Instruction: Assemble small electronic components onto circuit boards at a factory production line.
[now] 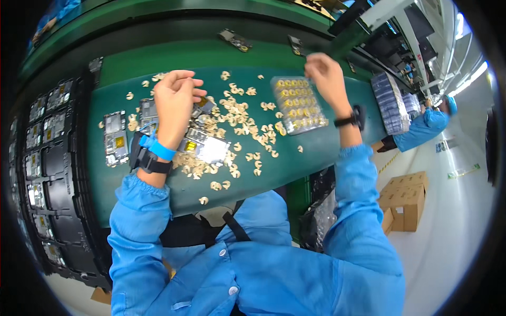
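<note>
Forearms apart, left hand above boards, right hand by tray

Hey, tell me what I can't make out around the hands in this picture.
Head view, bare right hand: blur and its own fingers hide whether it pinches anything.
Head view, bare left hand: its curled fingers hide whether it holds anything.
Head view, heaped grey circuit boards: the left hand and small cream C-shaped pieces cover some, hiding their count.
Head view, black plastic tray: far left fades into the dark fisheye rim.
</note>
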The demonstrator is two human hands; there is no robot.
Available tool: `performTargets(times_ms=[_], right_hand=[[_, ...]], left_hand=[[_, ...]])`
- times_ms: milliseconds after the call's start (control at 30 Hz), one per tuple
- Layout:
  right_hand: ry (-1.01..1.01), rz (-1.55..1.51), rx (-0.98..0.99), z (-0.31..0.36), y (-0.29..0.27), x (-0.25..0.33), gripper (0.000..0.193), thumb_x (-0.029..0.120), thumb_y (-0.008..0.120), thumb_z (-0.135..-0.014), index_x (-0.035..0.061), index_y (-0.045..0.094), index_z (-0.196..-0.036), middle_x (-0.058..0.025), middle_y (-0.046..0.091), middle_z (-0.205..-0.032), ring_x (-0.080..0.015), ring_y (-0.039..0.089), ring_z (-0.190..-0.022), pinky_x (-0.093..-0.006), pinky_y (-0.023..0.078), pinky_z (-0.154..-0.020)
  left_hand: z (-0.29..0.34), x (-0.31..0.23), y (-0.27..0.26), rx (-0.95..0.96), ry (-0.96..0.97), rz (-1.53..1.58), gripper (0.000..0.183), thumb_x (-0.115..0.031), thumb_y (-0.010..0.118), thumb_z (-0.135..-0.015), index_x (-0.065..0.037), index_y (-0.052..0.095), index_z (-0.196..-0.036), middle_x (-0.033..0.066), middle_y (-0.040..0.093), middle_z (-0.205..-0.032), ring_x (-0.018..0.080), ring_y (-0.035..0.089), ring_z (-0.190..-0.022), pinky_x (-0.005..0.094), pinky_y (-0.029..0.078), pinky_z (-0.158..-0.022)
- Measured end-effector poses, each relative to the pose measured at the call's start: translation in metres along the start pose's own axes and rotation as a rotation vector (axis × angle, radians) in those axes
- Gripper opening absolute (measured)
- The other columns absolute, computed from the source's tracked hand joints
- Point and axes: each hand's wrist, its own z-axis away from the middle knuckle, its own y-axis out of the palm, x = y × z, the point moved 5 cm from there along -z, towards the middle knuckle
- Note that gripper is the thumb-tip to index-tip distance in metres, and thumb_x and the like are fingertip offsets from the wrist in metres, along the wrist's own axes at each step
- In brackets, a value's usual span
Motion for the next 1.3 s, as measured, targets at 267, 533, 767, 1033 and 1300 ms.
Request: performTargets(times_ms=[267, 533, 767, 1033, 1300], right_hand=[[-0.08, 0.296, 0.192, 0.136, -0.017, 0.025, 0.031, 0.011, 0.076, -0.088, 0.0021, 0.071, -0.117, -0.015, 0.066, -0.109, -0.0323, 0.065, -0.099, -0.0393, 0.053, -0.085], [-0.042, 0.204, 0.17, 0.122, -0.013, -0.004, 0.025, 0.006, 0.07, -0.092, 0.0013, 0.071, -0.117, -0.015, 0.064, -0.103, -0.0337, 0.064, -0.096, -0.0397, 0.053, -0.084], [-0.194, 0.116, 0.052, 0.094, 0.015, 0.037, 0.02, 0.006, 0.071, -0.093, -0.0032, 0.07, -0.111, -0.012, 0.07, -0.088, -0.0275, 0.068, -0.079, -0.0334, 0.054, -0.073], [-0.21, -0.384, 0.371, 0.03, 0.114, 0.128, 0.014, 0.005, 0.074, -0.092, -0.005, 0.071, -0.101, -0.0107, 0.075, -0.087, -0.0129, 0.069, -0.079, -0.0268, 0.055, -0.072], [-0.073, -0.672, 0.286, 0.015, 0.155, 0.116, 0.014, 0.008, 0.072, -0.096, -0.0049, 0.073, -0.103, -0.0065, 0.074, -0.092, -0.0094, 0.067, -0.083, -0.0246, 0.055, -0.075]], left_hand=[[0.002, 0.003, 0.018, 0.122, 0.014, -0.079, 0.02, -0.008, 0.056, -0.103, 0.005, 0.065, -0.115, 0.0131, 0.073, -0.097, 0.0175, 0.073, -0.077, 0.0264, 0.057, -0.068], [0.019, 0.003, 0.038, 0.277, 0.036, -0.18, 0.019, -0.01, 0.057, -0.103, 0.002, 0.067, -0.113, 0.0079, 0.073, -0.091, 0.0077, 0.062, -0.064, 0.0215, 0.046, -0.057], [0.031, -0.004, 0.048, 0.368, 0.074, -0.168, 0.018, -0.009, 0.06, -0.103, 0.002, 0.067, -0.115, 0.0077, 0.074, -0.094, 0.0071, 0.063, -0.07, 0.0224, 0.051, -0.061], [0.03, -0.016, 0.047, 0.349, 0.049, 0.131, 0.02, -0.006, 0.063, -0.102, 0.008, 0.068, -0.114, 0.0162, 0.075, -0.1, 0.0194, 0.075, -0.082, 0.0271, 0.058, -0.066], [0.013, -0.021, 0.023, 0.086, 0.085, 0.138, 0.02, -0.008, 0.063, -0.103, 0.009, 0.068, -0.11, 0.0177, 0.075, -0.094, 0.0207, 0.075, -0.081, 0.0282, 0.059, -0.066]])
